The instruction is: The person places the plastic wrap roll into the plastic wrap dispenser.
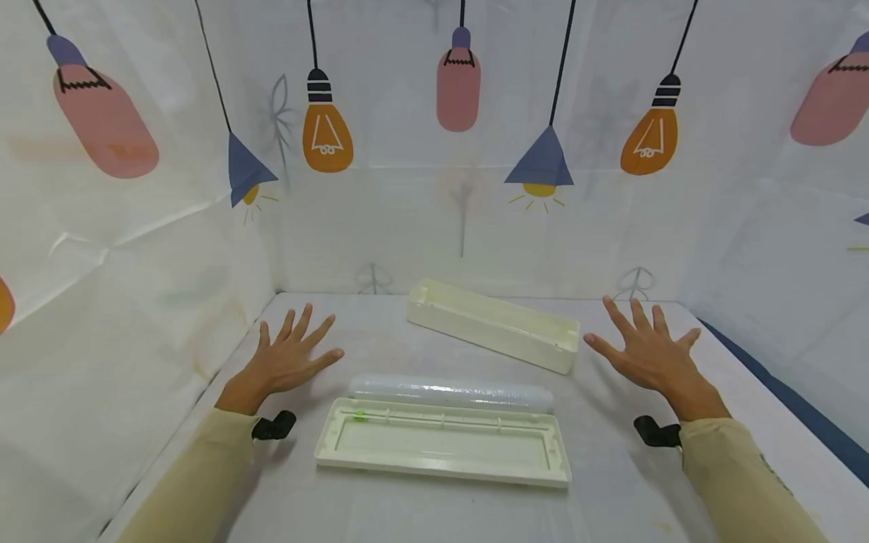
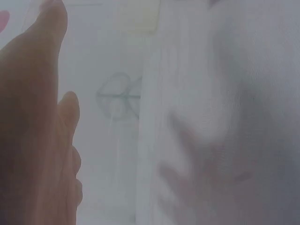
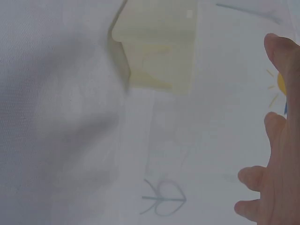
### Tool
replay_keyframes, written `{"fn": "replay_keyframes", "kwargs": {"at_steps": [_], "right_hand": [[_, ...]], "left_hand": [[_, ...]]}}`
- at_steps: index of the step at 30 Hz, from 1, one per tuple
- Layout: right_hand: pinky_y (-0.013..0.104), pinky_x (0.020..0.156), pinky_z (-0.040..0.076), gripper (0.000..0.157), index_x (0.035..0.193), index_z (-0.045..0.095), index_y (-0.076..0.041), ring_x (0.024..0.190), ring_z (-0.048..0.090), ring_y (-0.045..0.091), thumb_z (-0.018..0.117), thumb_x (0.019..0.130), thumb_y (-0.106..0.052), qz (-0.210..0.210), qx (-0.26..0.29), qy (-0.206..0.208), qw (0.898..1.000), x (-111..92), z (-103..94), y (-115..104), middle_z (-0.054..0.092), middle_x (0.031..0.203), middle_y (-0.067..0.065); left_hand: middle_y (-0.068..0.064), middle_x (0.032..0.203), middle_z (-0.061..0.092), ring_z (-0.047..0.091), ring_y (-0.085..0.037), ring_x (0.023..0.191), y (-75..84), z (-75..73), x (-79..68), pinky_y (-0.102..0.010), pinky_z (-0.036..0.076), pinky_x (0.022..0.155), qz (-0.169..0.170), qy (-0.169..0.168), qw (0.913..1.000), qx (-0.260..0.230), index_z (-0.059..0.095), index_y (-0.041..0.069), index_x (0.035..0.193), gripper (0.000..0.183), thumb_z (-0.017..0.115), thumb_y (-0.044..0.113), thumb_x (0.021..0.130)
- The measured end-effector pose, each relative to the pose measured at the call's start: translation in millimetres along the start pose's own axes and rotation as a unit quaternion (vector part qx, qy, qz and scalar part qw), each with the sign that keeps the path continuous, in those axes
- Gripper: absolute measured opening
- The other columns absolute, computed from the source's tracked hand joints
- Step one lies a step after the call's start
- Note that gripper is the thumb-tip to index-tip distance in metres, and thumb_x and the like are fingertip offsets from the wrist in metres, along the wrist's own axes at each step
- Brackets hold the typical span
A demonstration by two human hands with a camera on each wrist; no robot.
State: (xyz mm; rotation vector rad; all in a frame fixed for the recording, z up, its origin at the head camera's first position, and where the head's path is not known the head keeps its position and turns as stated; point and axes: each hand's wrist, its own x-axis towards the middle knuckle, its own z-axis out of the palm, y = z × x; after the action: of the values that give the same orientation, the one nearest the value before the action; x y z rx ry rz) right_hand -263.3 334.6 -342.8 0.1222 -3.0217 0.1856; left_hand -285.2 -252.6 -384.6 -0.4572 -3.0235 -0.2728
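Observation:
My left hand [image 1: 285, 363] is spread above the left side of the table, fingers straight and holding nothing. On the other side my right hand [image 1: 653, 360] is spread likewise, thumb near the right end of a long cream plastic box [image 1: 485, 337]. That open-topped box lies at an angle at the back; its end [image 3: 157, 63] shows in the right wrist view. Between the hands lies a clear-wrapped white roll of plastic wrap [image 1: 451, 391]. Just in front of it is a shallow cream lid [image 1: 441, 451] with a rail and a small green slider [image 1: 360, 415].
A white-covered table [image 1: 434, 513] carries everything. White sheeting [image 1: 394, 226] printed with hanging lamps and bulbs encloses the back and sides. A dark blue strip [image 1: 787, 385] runs beside the right table edge. Black wrist mounts [image 1: 274, 426] sit at both sleeves.

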Motion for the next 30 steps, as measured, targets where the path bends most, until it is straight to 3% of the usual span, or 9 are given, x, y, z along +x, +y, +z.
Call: {"fn": "replay_keyframes", "kwargs": {"at_steps": [19,30], "right_hand": [[0.089,0.087,-0.013,0.092,0.163,0.001,-0.024,0.139,0.0,0.065,0.033,0.094,-0.077,-0.007,-0.004,0.004,1.0,0.9,-0.8,-0.6,0.006,0.158,0.038],[0.086,0.098,0.005,0.089,0.163,0.007,-0.02,0.134,0.027,0.06,0.038,0.097,-0.071,-0.013,-0.004,0.034,0.999,-2.1,6.3,-3.8,0.03,0.151,0.037]], "left_hand": [[-0.023,0.164,0.01,0.006,-0.051,0.148,6.3,-5.8,1.5,-0.077,-0.009,0.107,-0.003,0.006,0.9999,0.007,0.028,0.02,0.16,0.081,0.032,0.072,0.098],[-0.02,0.156,0.038,0.031,-0.045,0.143,7.4,-2.2,6.2,-0.07,0.014,0.112,0.017,0.014,0.9994,-0.028,0.048,0.013,0.151,0.075,0.034,0.068,0.1]]}}
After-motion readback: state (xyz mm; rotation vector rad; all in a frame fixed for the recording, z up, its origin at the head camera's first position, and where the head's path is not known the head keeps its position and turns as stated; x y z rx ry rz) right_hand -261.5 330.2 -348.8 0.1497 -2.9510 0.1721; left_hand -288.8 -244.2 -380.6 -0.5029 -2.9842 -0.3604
